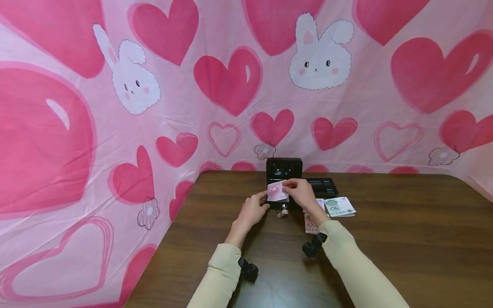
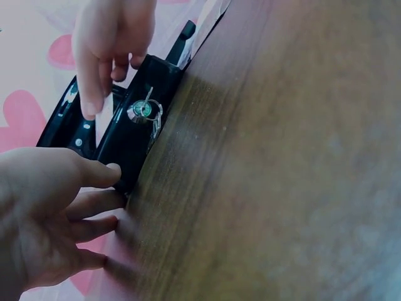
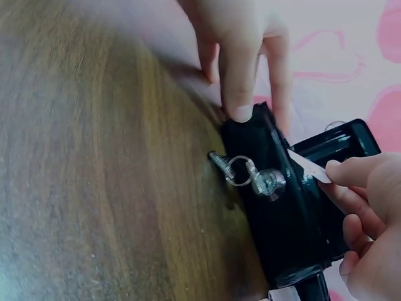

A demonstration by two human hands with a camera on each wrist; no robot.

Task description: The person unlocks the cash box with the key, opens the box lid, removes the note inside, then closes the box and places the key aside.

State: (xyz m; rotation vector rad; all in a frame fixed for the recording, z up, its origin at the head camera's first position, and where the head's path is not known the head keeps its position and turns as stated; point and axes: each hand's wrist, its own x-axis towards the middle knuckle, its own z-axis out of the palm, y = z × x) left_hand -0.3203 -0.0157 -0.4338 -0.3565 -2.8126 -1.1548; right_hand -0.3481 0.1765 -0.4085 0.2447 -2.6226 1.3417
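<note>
A small black cash box [image 1: 283,205] stands on the table with its lid [image 1: 284,163] raised at the back. Keys on a ring [image 3: 235,172] hang from the lock on its front. My right hand [image 1: 301,192] pinches a pink banknote [image 1: 275,191] between thumb and fingers, over the box opening. Edge-on, the banknote [image 3: 307,165] shows as a pale strip in the right wrist view. My left hand [image 2: 56,213] rests at the box's front left corner, thumb on the front face and the other fingers spread down beside it. The note hides most of the inside.
Right of the box lies a black compartment tray [image 1: 325,187]. A greenish banknote marked 50 [image 1: 340,207] and a pinkish-brown banknote [image 1: 311,224] lie on the wooden table [image 1: 404,239], partly beneath my right forearm. Behind hangs a pink cloth [image 1: 231,34] with hearts and rabbits.
</note>
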